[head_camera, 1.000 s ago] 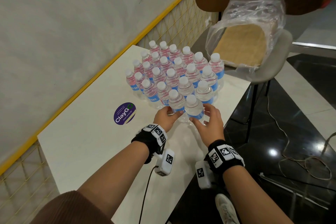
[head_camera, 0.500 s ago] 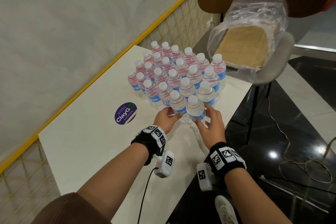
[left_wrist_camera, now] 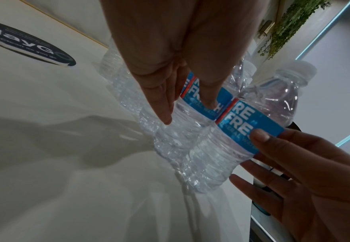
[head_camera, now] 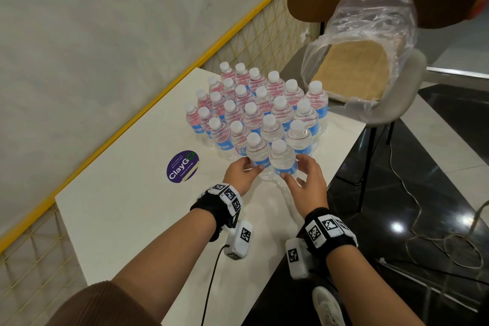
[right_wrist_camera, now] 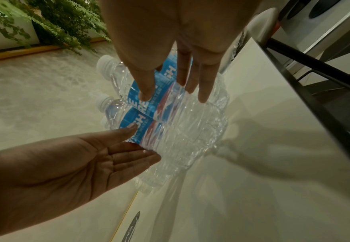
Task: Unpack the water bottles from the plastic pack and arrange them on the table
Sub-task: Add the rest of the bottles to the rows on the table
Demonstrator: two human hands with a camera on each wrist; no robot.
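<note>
Several small water bottles with white caps and blue labels stand packed together on the white table (head_camera: pixel 127 206). The two nearest me are the front left bottle (head_camera: pixel 258 152) and the front right bottle (head_camera: pixel 281 159). My left hand (head_camera: pixel 251 167) lies with straight fingers against the front left bottle (left_wrist_camera: pixel 192 117), thumb on its label. My right hand (head_camera: pixel 293 172) touches the front right bottle (right_wrist_camera: pixel 170 93) with fingers spread and straight. Neither hand is curled round a bottle. The emptied plastic pack (head_camera: pixel 370 34) with its cardboard base lies on a chair beyond the table.
A purple round sticker (head_camera: pixel 183 166) is on the table left of my hands. The table's right edge drops to a dark glossy floor (head_camera: pixel 423 167) with a loose cable (head_camera: pixel 449 243). The grey chair (head_camera: pixel 404 103) stands at the far right corner; a yellow-railed mesh fence (head_camera: pixel 251 34) runs along the left.
Both hands stay against the two front bottles, which stand where they were. Only the view has shifted slightly.
</note>
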